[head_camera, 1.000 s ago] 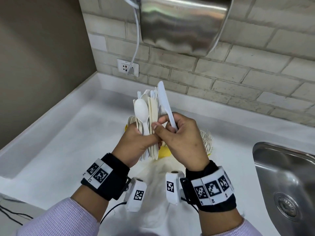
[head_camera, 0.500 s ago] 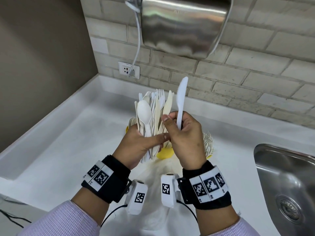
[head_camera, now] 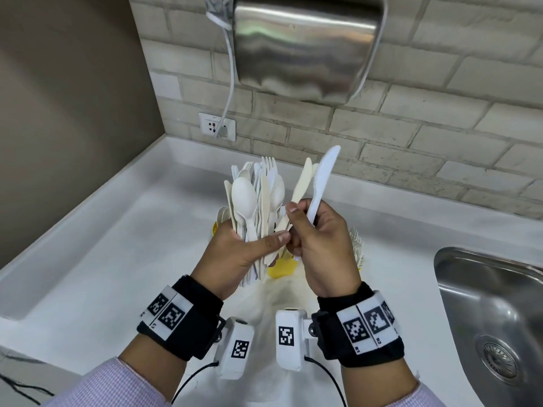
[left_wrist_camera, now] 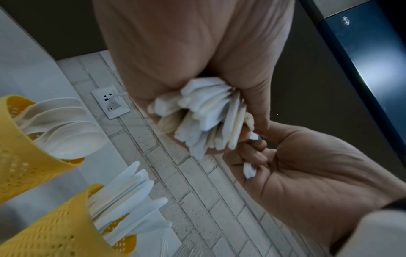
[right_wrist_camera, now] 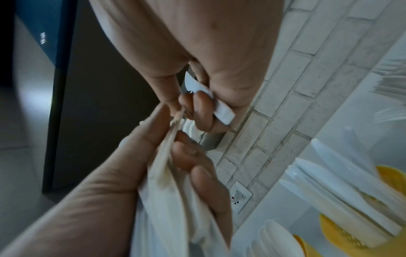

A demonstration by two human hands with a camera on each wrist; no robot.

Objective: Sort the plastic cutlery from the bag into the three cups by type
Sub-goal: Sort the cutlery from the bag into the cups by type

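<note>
Clamping the mixed bundle of cutlery (head_camera: 255,201) upright above the white counter (head_camera: 117,245), the left hand (head_camera: 235,259) is wrapping its fingers and thumb round the handles, bowls and tines fanning out on top. That bundle is looking light but loose: smooth, thin plastic pieces are likely sliding against each other, so the hold is best kept low on the handles, where they are packing together. Beside it, the right hand (head_camera: 320,245) is gripping a white knife (head_camera: 323,174) by its handle in curled fingers, while its thumb and fingertips are pinching a cream knife (head_camera: 302,183) that is angling out of the bundle. Both knives are seeming stiff enough to pull lengthwise, though thin enough to flex or snap if bent. Below the hands, the yellow knife cup (left_wrist_camera: 66,226) and the yellow spoon cup (left_wrist_camera: 24,149) are standing on the counter, each already partly filled.

Compared with a second ago, the white knife is tilting rightward instead of leaning left, and the cream knife is now splitting away from the bundle.
</note>
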